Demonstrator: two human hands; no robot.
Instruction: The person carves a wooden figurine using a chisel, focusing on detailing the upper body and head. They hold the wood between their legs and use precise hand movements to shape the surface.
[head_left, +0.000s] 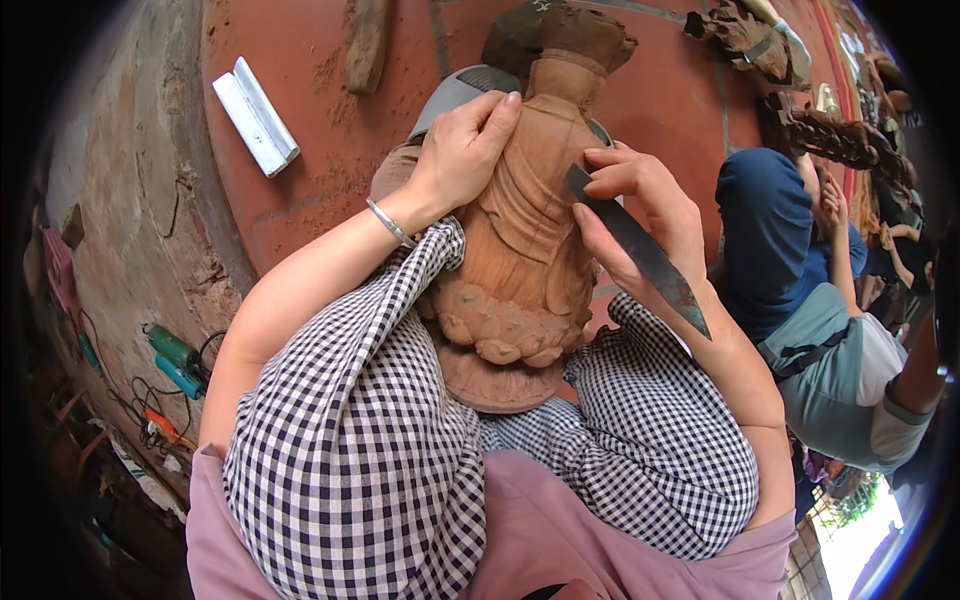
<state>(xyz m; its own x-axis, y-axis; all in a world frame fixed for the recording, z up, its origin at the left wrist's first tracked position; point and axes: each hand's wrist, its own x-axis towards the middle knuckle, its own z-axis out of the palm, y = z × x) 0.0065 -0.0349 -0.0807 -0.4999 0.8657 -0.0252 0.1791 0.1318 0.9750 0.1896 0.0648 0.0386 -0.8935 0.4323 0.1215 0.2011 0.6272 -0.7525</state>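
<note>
A carved brown wooden statue [540,190] lies between my knees, its lotus-shaped base [500,325] toward me and its narrower end pointing away. My left hand [465,150] is closed on the statue's left side, thumb along the top of the carving; its other fingers are partly hidden. Pinched between the thumb and fingers of my right hand [650,215] is a flat dark metal blade [650,260]. The blade's far end meets or hovers close to the statue's right side near the draped folds; contact is hard to tell. Its other end points back over my right wrist.
On the red tiled floor lie a white angled block [256,118] and a wooden piece [368,45]. Green power tools [172,350] with cords sit at left beside a worn wall. A person in blue trousers [765,240] sits close at right, near more carved wood [835,135].
</note>
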